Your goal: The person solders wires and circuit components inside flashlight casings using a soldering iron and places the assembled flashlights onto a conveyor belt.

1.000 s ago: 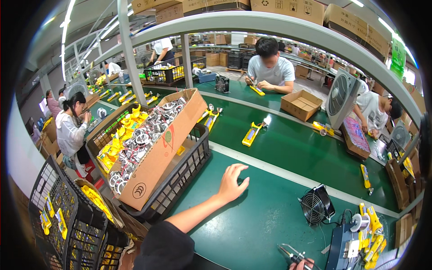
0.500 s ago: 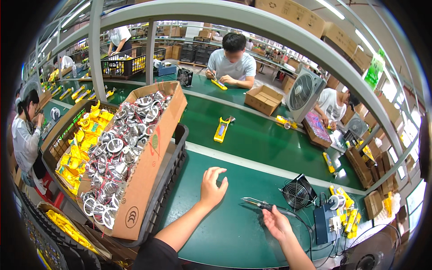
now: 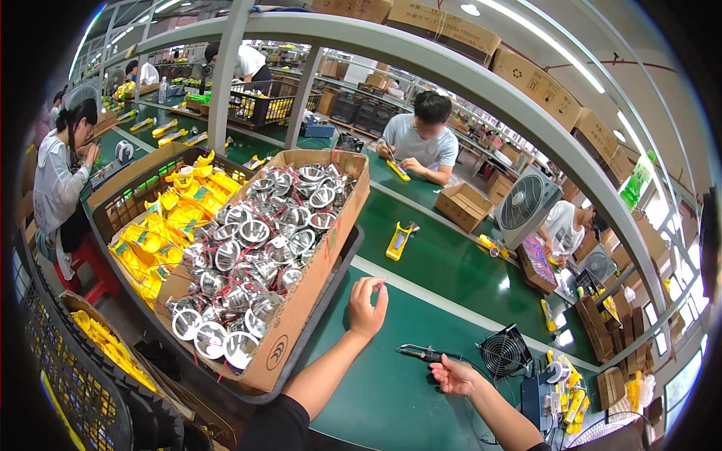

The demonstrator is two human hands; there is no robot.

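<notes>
My left hand (image 3: 367, 310) is raised over the green bench, to the right of an open carton (image 3: 280, 347). Its fingers are loosely curved, the thumb is near the index finger, and nothing shows in it. My right hand (image 3: 456, 376) has its fingers curled round the handle of a soldering iron (image 3: 421, 352), whose metal tip points left. Shiny reflector cups (image 3: 254, 231) with red wires fill the carton. Beside them, yellow plastic housings (image 3: 162, 229) lie in the same black crate (image 3: 347, 259) that bears the carton.
A small black fan (image 3: 505, 352) and a blue soldering station (image 3: 535, 398) stand right of my right hand, near a solder spool (image 3: 558, 371) and yellow parts. Across a pale rail (image 3: 429, 289), a yellow lamp body (image 3: 398, 242) lies on the green belt. Co-workers sit beyond and at left.
The view has swung left, so the carton and crate sit larger and further right. My right fingers have curled more around the soldering iron. My left thumb and index finger have come closer together.
</notes>
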